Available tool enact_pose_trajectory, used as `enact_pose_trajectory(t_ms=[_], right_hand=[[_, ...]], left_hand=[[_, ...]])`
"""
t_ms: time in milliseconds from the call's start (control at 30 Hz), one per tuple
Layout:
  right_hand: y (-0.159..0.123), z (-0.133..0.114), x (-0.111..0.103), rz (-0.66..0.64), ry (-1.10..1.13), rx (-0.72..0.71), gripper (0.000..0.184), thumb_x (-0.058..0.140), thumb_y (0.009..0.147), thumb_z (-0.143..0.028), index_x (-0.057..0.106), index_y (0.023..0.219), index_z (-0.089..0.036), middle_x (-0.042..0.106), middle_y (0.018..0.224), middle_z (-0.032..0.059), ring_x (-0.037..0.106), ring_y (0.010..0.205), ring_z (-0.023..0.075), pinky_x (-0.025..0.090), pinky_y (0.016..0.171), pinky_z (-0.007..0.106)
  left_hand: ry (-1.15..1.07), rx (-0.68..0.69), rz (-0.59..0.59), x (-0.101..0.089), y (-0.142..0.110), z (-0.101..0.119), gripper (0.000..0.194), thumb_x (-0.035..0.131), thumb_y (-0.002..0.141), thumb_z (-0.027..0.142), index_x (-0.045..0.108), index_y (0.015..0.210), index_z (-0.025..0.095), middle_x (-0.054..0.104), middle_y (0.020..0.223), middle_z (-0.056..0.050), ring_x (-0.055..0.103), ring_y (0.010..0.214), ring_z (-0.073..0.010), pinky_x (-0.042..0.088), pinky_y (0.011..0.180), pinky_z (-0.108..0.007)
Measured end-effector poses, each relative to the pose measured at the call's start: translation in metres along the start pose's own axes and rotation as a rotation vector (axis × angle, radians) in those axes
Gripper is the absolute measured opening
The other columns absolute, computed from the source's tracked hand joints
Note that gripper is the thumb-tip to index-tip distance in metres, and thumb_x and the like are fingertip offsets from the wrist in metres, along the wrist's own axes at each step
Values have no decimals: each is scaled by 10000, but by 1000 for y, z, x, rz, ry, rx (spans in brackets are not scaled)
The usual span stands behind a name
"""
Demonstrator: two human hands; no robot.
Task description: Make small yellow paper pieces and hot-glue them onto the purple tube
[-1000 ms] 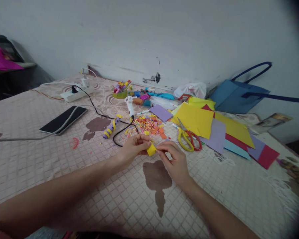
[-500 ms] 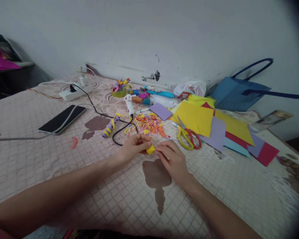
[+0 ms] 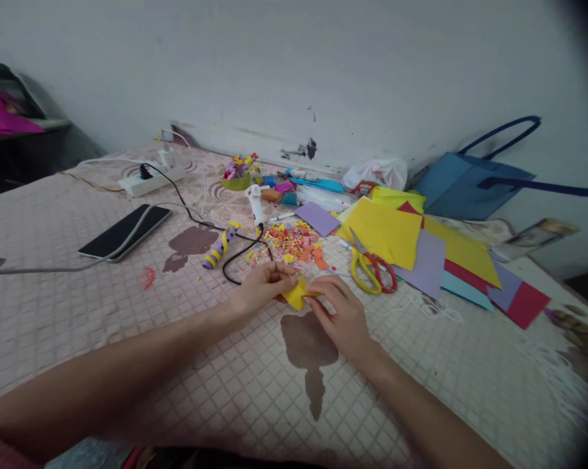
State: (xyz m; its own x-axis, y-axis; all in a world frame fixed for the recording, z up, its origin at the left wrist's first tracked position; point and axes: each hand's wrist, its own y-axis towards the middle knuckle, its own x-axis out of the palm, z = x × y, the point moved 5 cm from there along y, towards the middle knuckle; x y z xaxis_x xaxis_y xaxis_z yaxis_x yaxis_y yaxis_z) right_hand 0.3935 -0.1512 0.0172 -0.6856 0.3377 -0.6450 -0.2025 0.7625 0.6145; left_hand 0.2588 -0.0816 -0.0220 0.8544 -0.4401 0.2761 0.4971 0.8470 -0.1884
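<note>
Between my two hands is a small piece of yellow craft sheet [image 3: 294, 296], held just above the tablecloth. My left hand [image 3: 263, 284] pinches its left side between thumb and fingers. On the other side, my right hand [image 3: 339, 306] grips the right edge with closed fingertips. Right behind the hands lies a heap of colourful paper scraps [image 3: 294, 241]. A white glue gun [image 3: 256, 207] stands behind that heap with its black cord. Scissors [image 3: 367, 264] with one yellow and one red handle lie to the right of my right hand.
Coloured sheets [image 3: 384, 228] spread over the right side, before a blue bag [image 3: 474, 182]. A purple roll with a yellow spiral [image 3: 220, 247] lies left of the scraps. Farther left are a phone [image 3: 124, 233] and a power strip [image 3: 152, 179]. White string [image 3: 435, 309] lies at right.
More of the yellow piece now shows between my hands; it looks wider and flatter than before. Both hands stay in nearly the same place.
</note>
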Motion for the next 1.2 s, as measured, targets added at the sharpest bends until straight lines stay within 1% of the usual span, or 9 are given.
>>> enact_pose_trajectory(t_ms=[333,400,500,567,667,800,867,1000,1200], right_hand=[[2,0,-1,8,95,49,175,571,835,-122,604,953,-247,597,948,49,578,924,191,473,844,355],[2,6,1,15,209,140,176,603,817,-144,601,957,-252,594,966,43,573,935,190,470,841,352],[0,17,9,-16,539,369,198,632,804,-204,564,982,-259,593,957,23,585,892,174,487,781,325],[-2,23,15,-46,735,505,184,640,798,-239,545,955,-252,593,885,1,585,810,152,488,718,291],[-4,30,18,-9,832,612,162,652,784,-246,541,901,-236,567,800,-23,548,725,123,462,665,248],[-5,37,15,115,845,628,161,650,782,-233,536,895,-239,534,812,-32,517,731,113,439,667,231],[-5,38,14,142,857,623,165,650,780,-232,533,895,-243,527,805,-34,512,725,113,435,657,228],[-6,38,16,89,870,628,127,652,776,-262,568,867,-232,550,811,-22,521,718,120,449,660,242],[-7,36,20,46,925,684,140,668,756,-289,587,845,-218,569,824,-4,550,727,133,471,675,263]], left_hand=[[-76,-15,12,1,-2,2,344,758,650,273,564,902,141,637,772,-16,613,656,-118,495,594,-242],[-85,-18,3,2,-3,2,343,760,653,273,561,899,140,640,787,-20,617,661,-121,499,599,-246],[-70,0,-14,3,-3,4,344,756,661,273,559,909,137,642,792,-23,617,656,-119,497,600,-244],[-47,18,-7,3,-4,6,348,757,660,278,561,910,136,640,784,-21,612,652,-115,489,591,-234],[-17,22,-8,5,-5,7,369,757,661,311,563,920,134,647,796,-29,621,670,-122,483,581,-228],[4,-57,-71,9,-6,2,479,781,631,285,521,1006,141,674,778,-34,635,651,-127,496,590,-240],[-21,-54,-73,9,-5,2,499,790,616,258,508,1011,140,671,740,-18,630,629,-115,498,596,-236],[-74,1,-56,7,-4,2,465,780,630,251,523,998,130,649,701,5,608,606,-91,488,604,-223],[-91,28,-58,7,-5,3,432,780,634,255,533,971,143,637,767,-2,607,671,-102,484,627,-232]])
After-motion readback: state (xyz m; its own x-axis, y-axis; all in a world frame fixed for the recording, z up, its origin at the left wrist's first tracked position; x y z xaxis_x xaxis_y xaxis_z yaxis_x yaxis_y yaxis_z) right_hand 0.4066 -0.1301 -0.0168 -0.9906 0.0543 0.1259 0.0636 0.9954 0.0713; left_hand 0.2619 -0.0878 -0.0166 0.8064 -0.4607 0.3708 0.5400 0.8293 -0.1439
